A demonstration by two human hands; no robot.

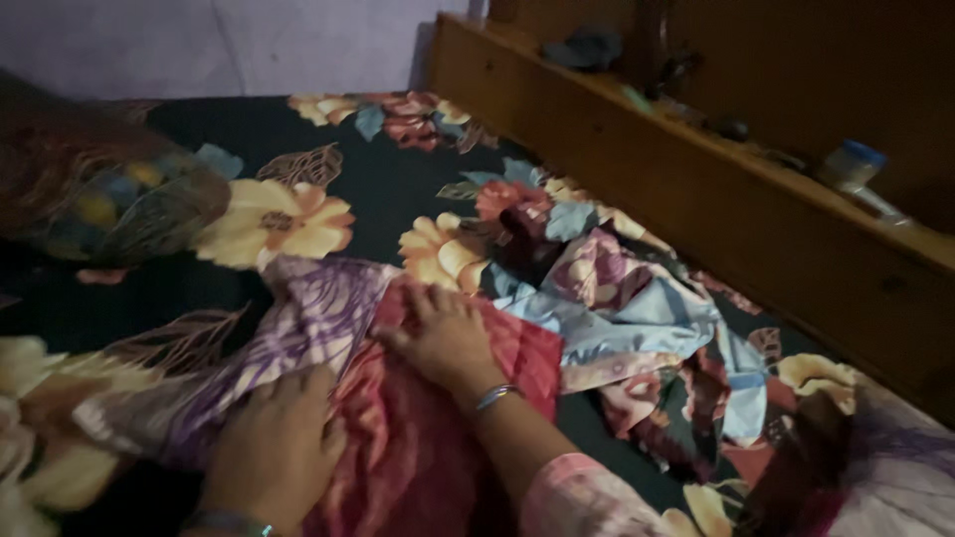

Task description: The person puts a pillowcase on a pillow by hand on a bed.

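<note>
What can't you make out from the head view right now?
- Red patterned cloth: near end cut off by bottom edge.
- Left hand: wrist cropped at bottom edge.
- Small items on wooden headboard shelf: dim, blurred.
- Under the right hand: cloth hidden by the palm.

Dark floral bedsheet [398,184] beyond the hands lies open w/ room to pass; pillow [99,194] blocks far left, crumpled clothes pile [637,308] and wooden headboard shelf [696,189] block right.
</note>
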